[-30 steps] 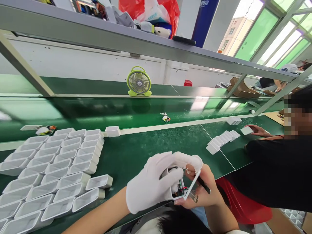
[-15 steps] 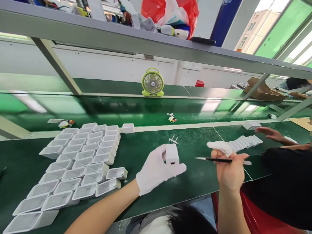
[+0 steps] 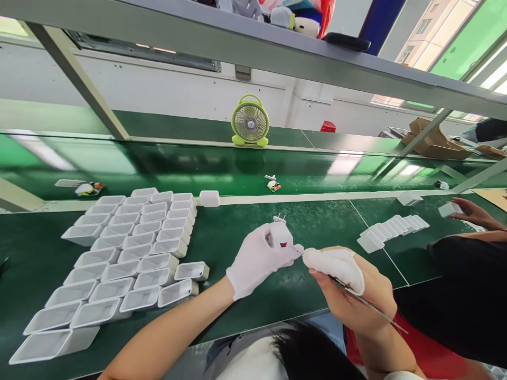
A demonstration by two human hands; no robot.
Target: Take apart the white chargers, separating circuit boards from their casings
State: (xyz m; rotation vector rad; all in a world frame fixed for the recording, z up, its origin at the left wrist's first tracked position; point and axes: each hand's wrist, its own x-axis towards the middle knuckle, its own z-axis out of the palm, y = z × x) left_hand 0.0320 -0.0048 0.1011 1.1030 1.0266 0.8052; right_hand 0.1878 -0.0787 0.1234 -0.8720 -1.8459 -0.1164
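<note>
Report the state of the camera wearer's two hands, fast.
Left hand: gloved, closed, holding a white casing.
Right hand: closed, holding tweezers.

- Gloved fingers of the left hand (image 3: 255,264), mid-frame, cover part of the white housing (image 3: 282,235); its inside cannot be seen.
- The right hand (image 3: 354,295) hides a stretch of the tweezers (image 3: 368,303), and whether their tip touches the housing is too fine to tell.
- On the green belt (image 3: 190,174), upper middle, the small assembly (image 3: 273,185) is too tiny to make out.
- The top edge cuts off the red bag (image 3: 327,16) and blue column (image 3: 383,24).
- At far left, a dark object (image 3: 3,265) is cropped beyond recognition.
- Black clothing (image 3: 455,295), lower right, partly hides the red stool (image 3: 431,348).
</note>
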